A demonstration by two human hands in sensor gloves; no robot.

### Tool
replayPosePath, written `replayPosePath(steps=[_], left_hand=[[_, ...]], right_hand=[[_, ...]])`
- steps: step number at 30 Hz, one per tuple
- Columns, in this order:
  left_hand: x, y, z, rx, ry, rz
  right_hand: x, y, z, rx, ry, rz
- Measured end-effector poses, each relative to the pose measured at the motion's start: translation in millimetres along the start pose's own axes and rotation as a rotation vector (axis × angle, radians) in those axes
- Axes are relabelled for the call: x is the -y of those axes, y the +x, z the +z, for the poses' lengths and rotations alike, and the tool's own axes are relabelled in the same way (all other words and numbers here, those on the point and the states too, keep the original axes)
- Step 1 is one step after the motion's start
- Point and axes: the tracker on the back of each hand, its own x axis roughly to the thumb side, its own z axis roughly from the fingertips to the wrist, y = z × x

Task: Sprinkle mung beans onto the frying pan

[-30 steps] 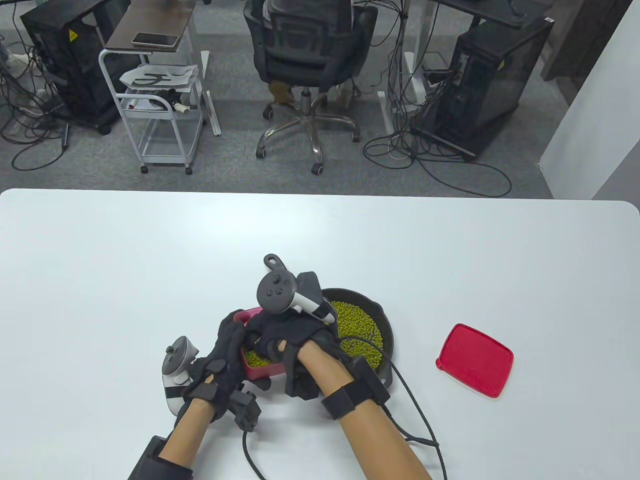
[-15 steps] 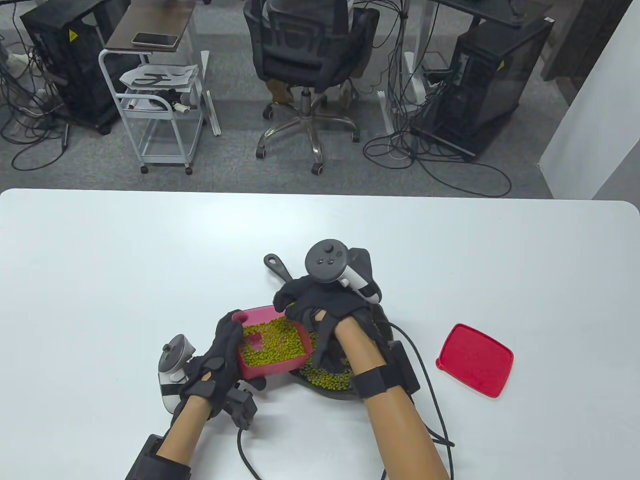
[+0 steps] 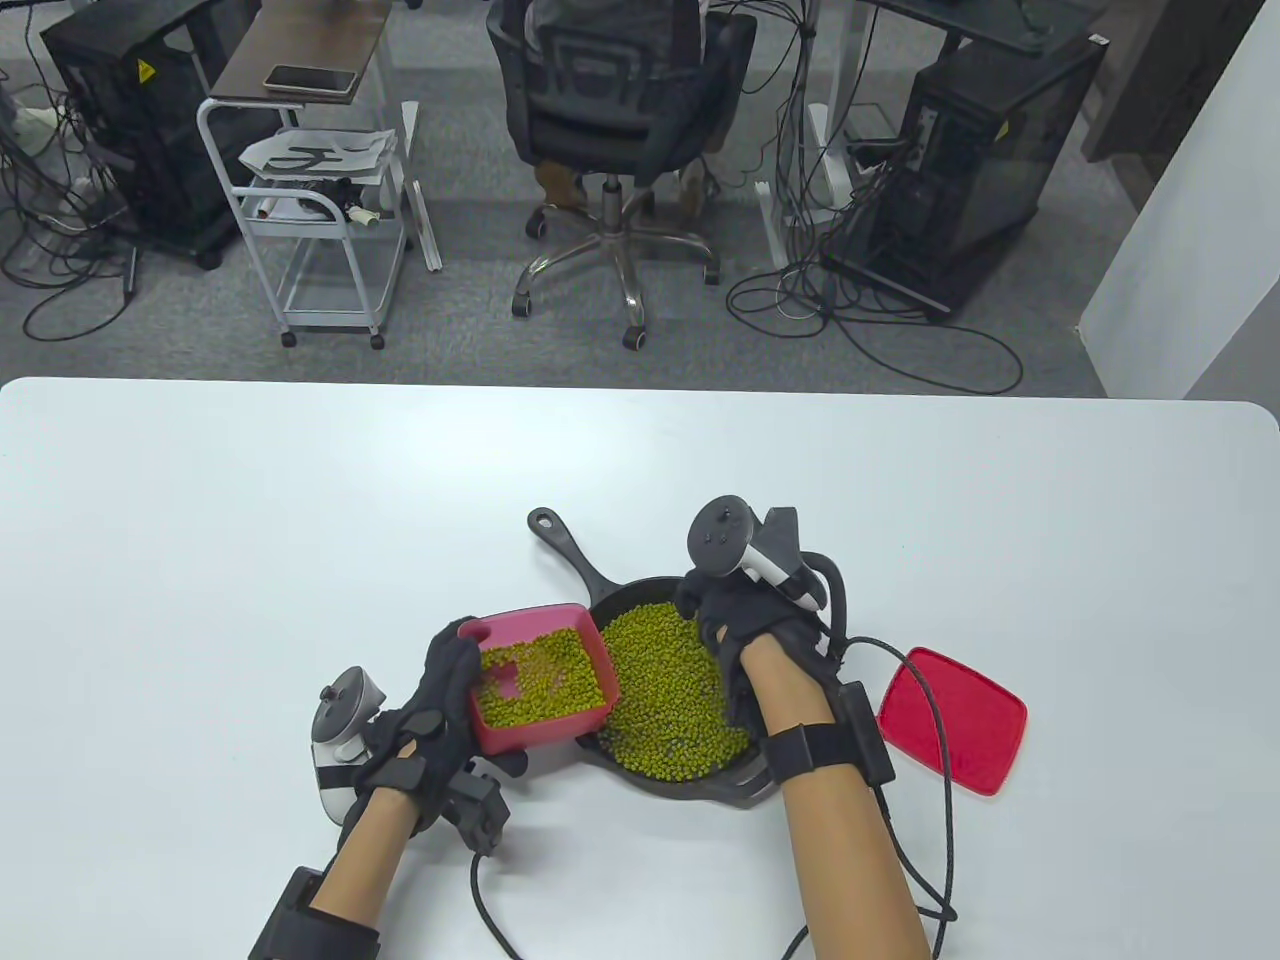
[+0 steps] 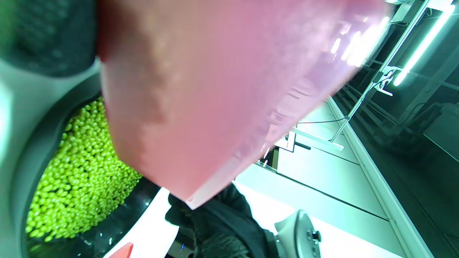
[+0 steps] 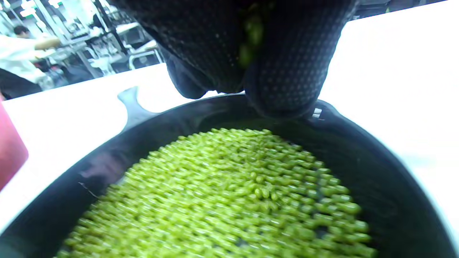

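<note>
A black cast-iron frying pan (image 3: 745,785) sits near the table's front, its handle (image 3: 560,540) pointing back left. A layer of green mung beans (image 3: 665,690) covers its bottom. My left hand (image 3: 450,690) grips a pink container (image 3: 500,740) of mung beans, held tilted over the pan's left rim. Its underside fills the left wrist view (image 4: 215,89). My right hand (image 3: 725,625) hovers over the pan's far right side. In the right wrist view its fingertips (image 5: 283,71) are bunched together, pinching a few beans (image 5: 251,32) above the pan (image 5: 376,179).
The container's red lid (image 3: 960,725) lies flat to the right of the pan. A black cable (image 3: 940,780) runs from my right wrist across the lid's left edge. An office chair and carts stand beyond the table's far edge.
My right hand has lifted out of the pink container and moved right, over the pan, with beans in its fingertips. The container now shows uncovered. My left hand has barely moved.
</note>
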Motion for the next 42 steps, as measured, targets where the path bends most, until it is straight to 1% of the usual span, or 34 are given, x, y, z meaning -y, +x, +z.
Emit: replayPosePath(steps=[2,5,9,11,18,20,25,30,36,40,42], left_hand=[[-0.2,0.4,0.1,0.002,-0.001,0.001],[-0.5,1.0,-0.1,0.004,-0.002,0.005],[-0.9,1.8,0.0,0.007,-0.002,0.007],[-1.7,2.3,0.5,0.009,0.000,0.014],[-8.6,7.0,2.8,0.027,0.013,0.047],[-10.4,8.8,3.6,0.033,0.016,0.059],[-13.4,12.0,4.5,0.044,0.017,0.079],[-14.3,13.3,5.0,0.045,0.019,0.089],[-15.3,15.3,6.2,0.050,0.019,0.097],[-15.4,15.2,6.1,0.049,0.017,0.098],[-15.3,15.2,6.1,0.048,0.016,0.098]], right_hand=[[-4.0,-5.1,1.4,-0.007,0.025,0.023],[-12.2,-10.1,5.7,-0.003,0.114,0.026],[-22.4,-2.8,14.5,0.068,0.201,0.001],[-27.8,6.1,19.4,0.107,0.241,-0.023],[-35.2,36.0,24.0,0.223,0.272,-0.108],[-34.7,39.8,22.6,0.229,0.269,-0.149],[-28.7,45.9,16.7,0.253,0.202,-0.230],[-24.8,50.9,12.6,0.249,0.200,-0.286],[-28.9,47.4,9.0,0.251,0.322,-0.323],[-31.0,40.3,9.5,0.243,0.441,-0.356],[-30.1,37.4,10.1,0.237,0.431,-0.358]])
